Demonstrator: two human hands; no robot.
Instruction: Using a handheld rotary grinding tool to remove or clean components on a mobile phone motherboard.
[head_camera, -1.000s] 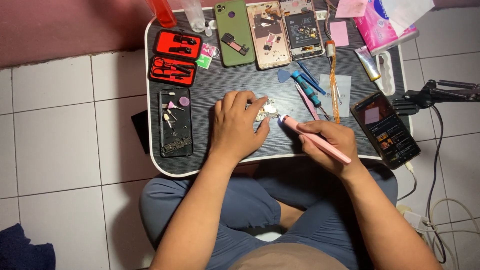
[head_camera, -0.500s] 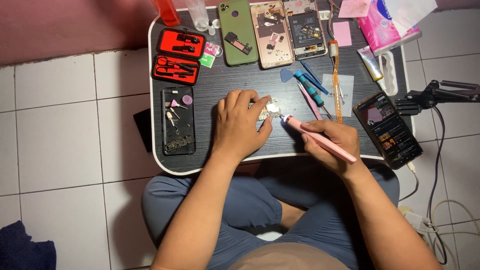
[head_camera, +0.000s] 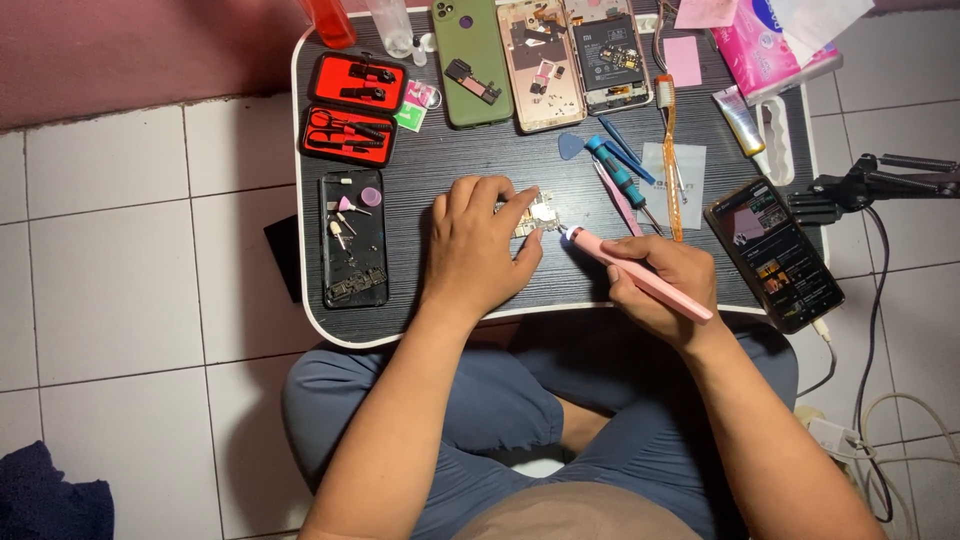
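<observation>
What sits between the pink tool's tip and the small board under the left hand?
Nothing visible. The pink tool, held in the right hand, points its tip straight at the small board, with only bare tabletop in the gap. The left hand pins the board from the other side, its fingers clear of the tip.

Small circuit board (head_camera: 537, 214) flat on dark table, pink pen-shaped tool (head_camera: 640, 276) slanted, tip beside it

1. the pen-shaped tool (head_camera: 640, 276) is showing pale pink.
2. the table (head_camera: 450, 170) is showing black wood grain with a white rim.
3. the phone shell (head_camera: 472, 62) is looking olive green.
4. the tool case (head_camera: 348, 110) is showing red lining.
5. the floor tiles (head_camera: 110, 260) are looking white.
</observation>
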